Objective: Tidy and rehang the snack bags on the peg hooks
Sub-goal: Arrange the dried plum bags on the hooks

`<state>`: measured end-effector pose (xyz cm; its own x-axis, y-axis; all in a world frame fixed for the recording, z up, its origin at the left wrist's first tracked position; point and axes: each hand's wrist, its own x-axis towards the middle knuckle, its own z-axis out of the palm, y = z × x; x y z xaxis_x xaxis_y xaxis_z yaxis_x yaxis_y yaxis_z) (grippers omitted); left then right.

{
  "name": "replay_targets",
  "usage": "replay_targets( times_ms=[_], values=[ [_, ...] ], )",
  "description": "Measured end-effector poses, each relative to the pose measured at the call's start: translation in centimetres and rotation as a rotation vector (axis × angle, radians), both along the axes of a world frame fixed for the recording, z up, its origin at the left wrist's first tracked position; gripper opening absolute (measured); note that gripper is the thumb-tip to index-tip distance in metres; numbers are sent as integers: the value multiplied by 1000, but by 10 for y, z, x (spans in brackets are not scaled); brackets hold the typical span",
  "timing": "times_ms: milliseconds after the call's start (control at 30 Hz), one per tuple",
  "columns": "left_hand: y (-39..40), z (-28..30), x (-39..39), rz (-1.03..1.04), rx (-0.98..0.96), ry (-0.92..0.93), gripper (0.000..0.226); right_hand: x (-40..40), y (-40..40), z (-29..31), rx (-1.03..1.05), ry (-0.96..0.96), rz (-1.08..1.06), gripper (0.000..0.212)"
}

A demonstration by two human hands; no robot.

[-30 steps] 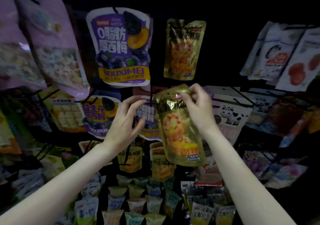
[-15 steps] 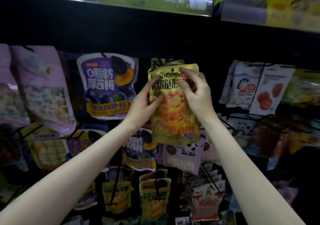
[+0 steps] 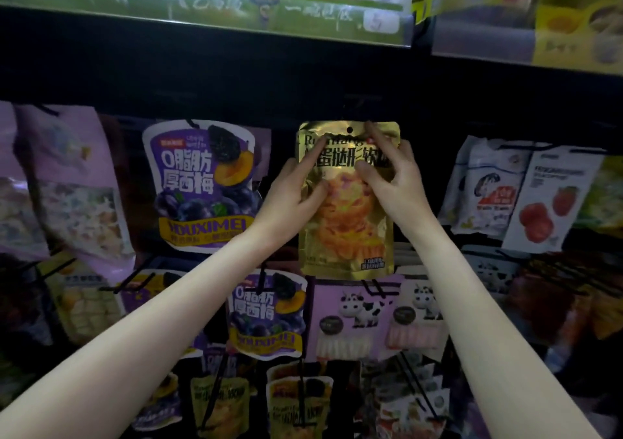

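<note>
The left hand's fingers [image 3: 315,155] and the right hand's fingers [image 3: 374,135] pinch the top of a gold snack bag [image 3: 347,226], thumbs on its printed face, forefingers reaching up beside the punched hang hole [image 3: 349,130]. The left hand [image 3: 293,199] grips the bag's left edge; the right hand [image 3: 394,182] holds its upper right corner. The bag is upright against the dark back panel, top row, between the purple plum bag [image 3: 202,185] and the white bags [image 3: 499,189]. Its peg hook is too dark to make out. The foil pouch looks light, crinkly and slick, likely to flop if held low, so a grip close to the stiffer sealed top strip suits it. Room is tight: the shelf edge [image 3: 202,17] overhangs above, and black hooks [image 3: 374,290] jut out just below.
</note>
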<state>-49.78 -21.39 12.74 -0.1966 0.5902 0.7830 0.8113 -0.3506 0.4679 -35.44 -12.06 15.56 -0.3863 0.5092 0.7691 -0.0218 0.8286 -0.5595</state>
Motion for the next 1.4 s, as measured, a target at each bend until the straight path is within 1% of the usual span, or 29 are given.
replay_targets(
  times_ms=[100,233,300,367,433,500,533,600,667,733,800,833,867,900,933,967,1000,1033,1067,1133,1167,1233,1300,1400],
  values=[
    [-2,1,3,1,1,29,59,1,5,-3,-60,42,74,51],
    [-4,7,5,-37,8,83,57,4,14,2,-183,70,235,47],
    [-5,11,8,-44,19,95,57,4,17,6,-214,74,266,46],
    [-3,16,9,-28,28,59,56,3,19,10,-210,58,251,46],
    [2,18,7,-16,-25,-19,55,-1,19,12,-192,5,189,46],
    [8,19,3,5,-142,-73,57,-6,20,11,-153,-58,84,48],
    [10,18,0,57,-214,-46,59,-10,20,9,-101,-90,4,49],
    [15,14,-7,211,-348,71,64,-17,18,6,19,-142,-150,52],
    [15,5,-13,308,-378,120,61,-29,19,2,89,-210,-257,56],
    [7,-6,-18,297,-296,89,55,-43,23,-2,102,-339,-374,65],
    [-9,-17,-20,251,-146,97,46,-53,23,-13,80,-438,-512,74],
    [-19,-22,-21,231,-60,125,41,-56,19,-20,95,-414,-570,73],
    [-30,-26,-22,213,23,153,36,-58,14,-29,126,-331,-585,67],
    [-40,-29,-24,203,89,170,32,-60,8,-39,148,-212,-537,58],
    [-50,-33,-27,209,143,182,30,-63,-1,-47,147,-100,-433,47],
    [-59,-36,-31,229,183,189,28,-67,-9,-53,129,-25,-306,37],
    [-68,-39,-35,254,213,187,27,-71,-18,-56,105,-4,-188,29],
    [-76,-42,-41,286,233,172,26,-76,-27,-56,73,-38,-84,24],
    [-82,-46,-47,322,243,146,26,-80,-37,-54,29,-101,25,24],
    [-95,-53,-60,390,235,72,28,-92,-51,-48,-97,-212,261,28],
    [-101,-57,-66,416,219,37,29,-97,-57,-46,-158,-237,348,29],
    [-111,-65,-76,434,169,-12,32,-109,-67,-44,-228,-238,412,33],
    [-122,-69,-86,423,127,-21,35,-121,-76,-41,-226,-191,365,36],
    [-135,-68,-98,391,81,-19,39,-135,-89,-39,-230,-93,256,23]
  ],
)
